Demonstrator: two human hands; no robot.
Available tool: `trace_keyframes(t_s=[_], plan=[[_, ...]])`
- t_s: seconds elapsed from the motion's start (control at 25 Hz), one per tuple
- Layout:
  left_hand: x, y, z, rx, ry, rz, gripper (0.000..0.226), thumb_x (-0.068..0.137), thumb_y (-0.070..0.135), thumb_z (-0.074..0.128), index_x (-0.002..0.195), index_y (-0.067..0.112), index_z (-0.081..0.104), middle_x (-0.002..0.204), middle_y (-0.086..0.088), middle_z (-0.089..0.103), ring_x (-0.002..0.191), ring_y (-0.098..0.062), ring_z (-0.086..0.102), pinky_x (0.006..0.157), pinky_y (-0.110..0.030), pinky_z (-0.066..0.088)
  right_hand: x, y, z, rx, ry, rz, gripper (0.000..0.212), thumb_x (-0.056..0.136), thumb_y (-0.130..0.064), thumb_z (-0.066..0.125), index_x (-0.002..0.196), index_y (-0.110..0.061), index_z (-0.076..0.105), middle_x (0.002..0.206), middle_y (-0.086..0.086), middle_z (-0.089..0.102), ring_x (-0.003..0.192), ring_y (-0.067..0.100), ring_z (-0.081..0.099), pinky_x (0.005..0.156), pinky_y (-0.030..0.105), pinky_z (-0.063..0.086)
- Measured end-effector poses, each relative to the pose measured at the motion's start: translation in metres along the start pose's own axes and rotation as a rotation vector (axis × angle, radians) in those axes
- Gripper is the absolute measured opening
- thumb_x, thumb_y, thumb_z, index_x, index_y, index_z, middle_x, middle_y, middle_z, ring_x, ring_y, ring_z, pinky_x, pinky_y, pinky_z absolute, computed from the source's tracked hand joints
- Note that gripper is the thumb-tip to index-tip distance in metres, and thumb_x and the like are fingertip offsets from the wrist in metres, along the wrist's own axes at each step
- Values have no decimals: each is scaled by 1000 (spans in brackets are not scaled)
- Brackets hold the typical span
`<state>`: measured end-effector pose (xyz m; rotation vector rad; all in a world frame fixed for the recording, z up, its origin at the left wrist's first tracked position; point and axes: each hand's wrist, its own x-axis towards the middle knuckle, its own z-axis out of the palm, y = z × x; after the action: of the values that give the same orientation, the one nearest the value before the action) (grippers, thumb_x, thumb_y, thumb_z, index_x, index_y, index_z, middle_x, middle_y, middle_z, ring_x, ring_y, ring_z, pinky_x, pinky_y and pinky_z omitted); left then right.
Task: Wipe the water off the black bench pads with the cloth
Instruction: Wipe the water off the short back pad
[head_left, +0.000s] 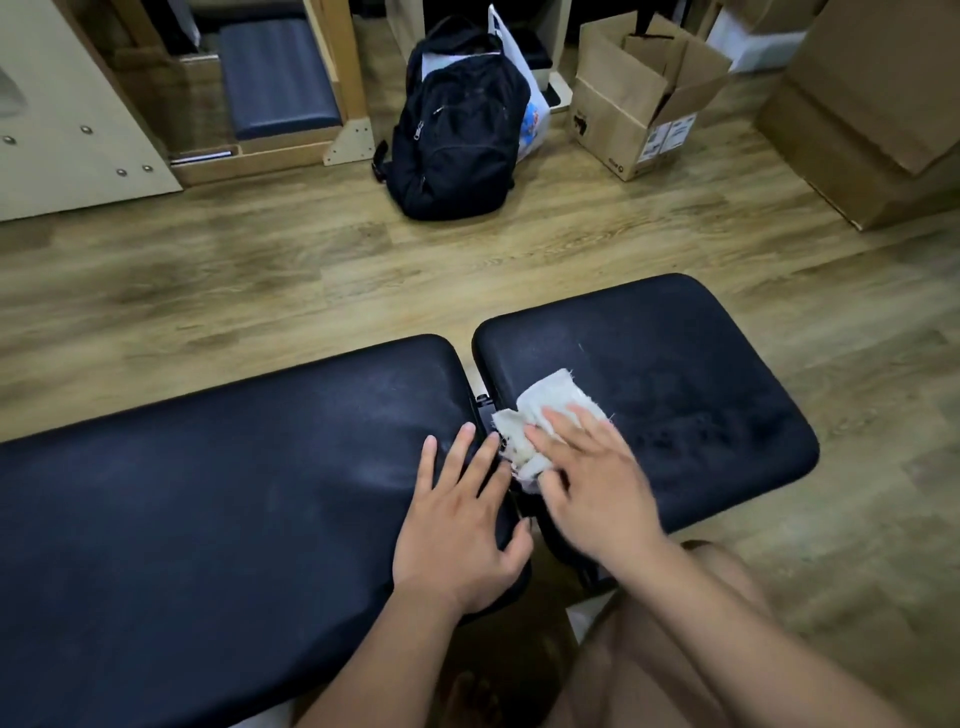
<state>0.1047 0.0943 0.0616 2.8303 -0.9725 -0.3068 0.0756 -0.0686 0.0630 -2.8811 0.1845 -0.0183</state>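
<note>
I see the worktop (311, 415) as a padded bench with two black parts: a long bench pad (182, 519) on the left and a short bench pad (675, 374) on the right, with a narrow gap between them.

The cloth (556, 397) is whitish, crumpled and frayed at the edges. It lies on the left part of the short bench pad, and its left end reaches over the gap.

The right hand (592, 483) lies flat on the cloth with straight fingers and presses it down; it does not curl around the cloth. This hand looks a little blurred.

The left hand (457, 525) rests flat on the right end of the long bench pad, wide, with the fingers spread, and it holds nothing. Its thumb lies at the pad's edge by the gap.

To the right of the cloth the short bench pad shows darker blotches; I cannot tell if they are water. The long bench pad has a pale smear near the left hand.

Behind the worktop is a wooden floor (208, 260). A black backpack (457, 119) stands on it, with a white plastic bag (532, 111) just behind it and an open cardboard box (639, 104) near it on the right.
</note>
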Motion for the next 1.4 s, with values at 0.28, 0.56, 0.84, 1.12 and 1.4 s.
trace_keyframes(t_s=[0.28,0.56,0.84,1.12,1.4], plan=[[-1,-1,0,-3,35,10,71,91,63,20,153,28,24,164,5,9,150,-19,-13,120,-51,-7,31,155,-53,11,84,553,49,88,-37,36,129,-25,62,146,2,48,137,21,40,112,37,34],[0,1,1,19,3,8,69,89,61,27,148,27,37,162,5,20,151,-19,-4,120,-51,0,11,4,6,-12,105,68,54,80,-31,35,121,-19,68,128,6,64,127,31,51,107,50,39],[0,-1,4,24,58,-4,71,90,63,21,151,28,32,162,5,18,151,-20,-4,121,-51,-1,16,158,-59,-35,31,238,55,81,-34,39,134,-30,56,145,3,49,136,21,41,108,29,32],[1,0,4,45,64,5,68,88,61,30,144,25,46,157,2,33,150,-22,11,120,-53,8,2,52,-5,-88,138,301,63,82,-35,27,134,-16,58,137,10,57,131,34,44,110,46,32],[0,-1,4,44,68,-5,68,88,61,31,144,26,45,157,3,32,150,-21,9,121,-52,6,-28,78,-17,-8,105,-24,49,81,-31,44,124,-18,65,132,3,61,129,23,50,111,40,35]])
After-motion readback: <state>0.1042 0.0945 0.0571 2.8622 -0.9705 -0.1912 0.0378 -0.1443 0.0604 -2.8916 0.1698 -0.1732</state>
